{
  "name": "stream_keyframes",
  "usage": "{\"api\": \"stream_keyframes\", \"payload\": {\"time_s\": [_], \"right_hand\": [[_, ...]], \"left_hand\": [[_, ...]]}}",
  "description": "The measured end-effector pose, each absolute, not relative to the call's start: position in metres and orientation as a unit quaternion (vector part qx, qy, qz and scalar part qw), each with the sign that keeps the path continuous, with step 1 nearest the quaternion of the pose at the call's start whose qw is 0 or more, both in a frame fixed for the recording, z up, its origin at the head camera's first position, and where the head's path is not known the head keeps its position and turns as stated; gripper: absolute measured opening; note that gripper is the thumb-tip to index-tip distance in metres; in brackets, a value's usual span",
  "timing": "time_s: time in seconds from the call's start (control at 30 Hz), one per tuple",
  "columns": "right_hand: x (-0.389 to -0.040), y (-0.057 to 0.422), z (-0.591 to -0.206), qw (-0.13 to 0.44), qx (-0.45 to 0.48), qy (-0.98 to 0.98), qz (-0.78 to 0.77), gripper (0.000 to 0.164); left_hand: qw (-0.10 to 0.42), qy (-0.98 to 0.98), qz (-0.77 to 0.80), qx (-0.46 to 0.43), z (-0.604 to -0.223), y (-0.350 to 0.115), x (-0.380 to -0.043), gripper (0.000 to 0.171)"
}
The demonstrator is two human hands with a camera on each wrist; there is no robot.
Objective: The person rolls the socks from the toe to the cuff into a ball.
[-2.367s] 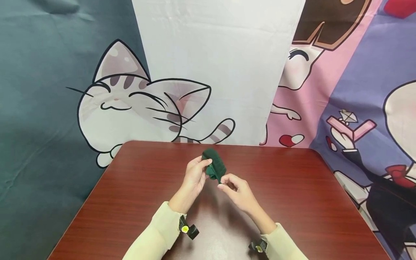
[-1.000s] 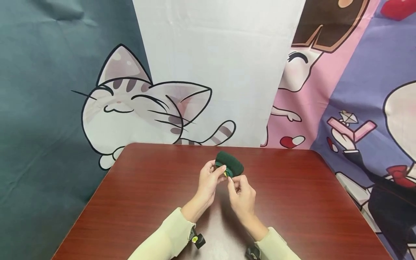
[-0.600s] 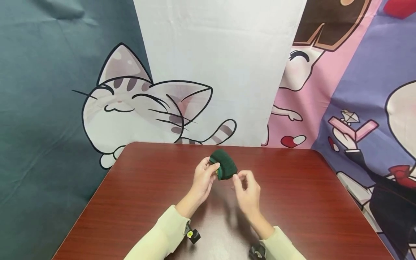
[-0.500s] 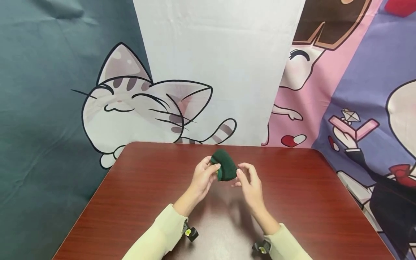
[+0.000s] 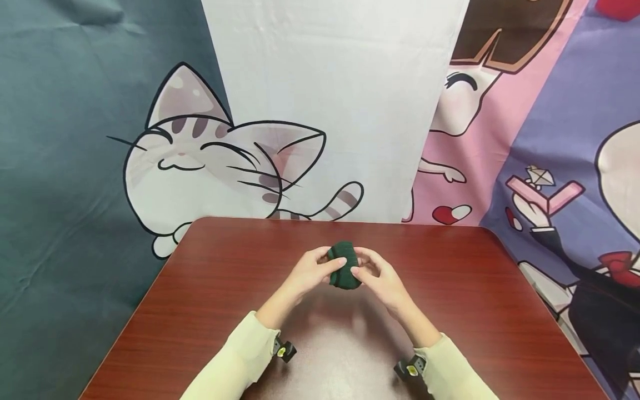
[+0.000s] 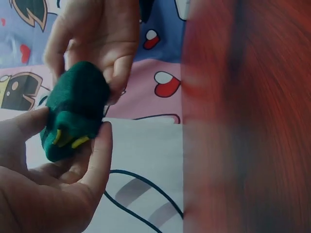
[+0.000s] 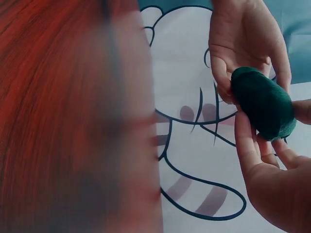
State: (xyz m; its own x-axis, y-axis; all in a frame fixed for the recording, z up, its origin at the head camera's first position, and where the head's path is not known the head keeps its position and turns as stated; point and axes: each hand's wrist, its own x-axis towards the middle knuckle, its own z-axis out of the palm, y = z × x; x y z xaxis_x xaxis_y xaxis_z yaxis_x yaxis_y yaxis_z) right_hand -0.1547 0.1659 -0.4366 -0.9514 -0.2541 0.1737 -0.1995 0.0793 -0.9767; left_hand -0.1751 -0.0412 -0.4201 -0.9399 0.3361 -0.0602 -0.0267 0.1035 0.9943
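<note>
A dark green sock bundle, rolled compact with ribbed knit outside, is held up above the table between both hands. My left hand grips its left end, thumb across the near face and fingers behind. From the right, my right hand pinches the other end, its thumb on the near side. Two yellow marks show on the sock bundle at the left hand's end in the left wrist view. Smooth, rounded green fabric of the sock bundle faces the right wrist view; the fingers hide parts of both ends.
Beneath the hands lies a reddish-brown wooden table with rounded far corners. Behind it hangs a cartoon-printed cloth backdrop. Small black wrist cameras sit at the pale sleeve cuffs.
The right hand has shifted from picking at the bundle's lower edge to holding its right side. The bundle has turned more upright and looks more compact, now gripped from both sides.
</note>
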Motion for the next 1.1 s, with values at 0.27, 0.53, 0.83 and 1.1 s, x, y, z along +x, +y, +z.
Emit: {"api": "stream_keyframes", "payload": {"time_s": [0.27,0.53,0.83,1.1], "right_hand": [[-0.156,0.162,-0.439,0.034,-0.145,0.74,-0.656,0.048],[-0.155,0.16,-0.438,0.052,-0.089,0.756,-0.646,0.042],[-0.158,0.16,-0.439,0.058,-0.063,0.756,-0.649,0.05],[-0.158,0.16,-0.443,0.06,-0.059,0.756,-0.65,0.051]], "left_hand": [[0.132,0.742,0.65,0.095,-0.419,-0.042,-0.175,0.038],[0.152,0.709,0.681,0.098,-0.426,-0.045,-0.178,0.043],[0.165,0.703,0.686,0.09,-0.432,-0.047,-0.179,0.044],[0.165,0.705,0.683,0.089,-0.44,-0.051,-0.179,0.044]]}}
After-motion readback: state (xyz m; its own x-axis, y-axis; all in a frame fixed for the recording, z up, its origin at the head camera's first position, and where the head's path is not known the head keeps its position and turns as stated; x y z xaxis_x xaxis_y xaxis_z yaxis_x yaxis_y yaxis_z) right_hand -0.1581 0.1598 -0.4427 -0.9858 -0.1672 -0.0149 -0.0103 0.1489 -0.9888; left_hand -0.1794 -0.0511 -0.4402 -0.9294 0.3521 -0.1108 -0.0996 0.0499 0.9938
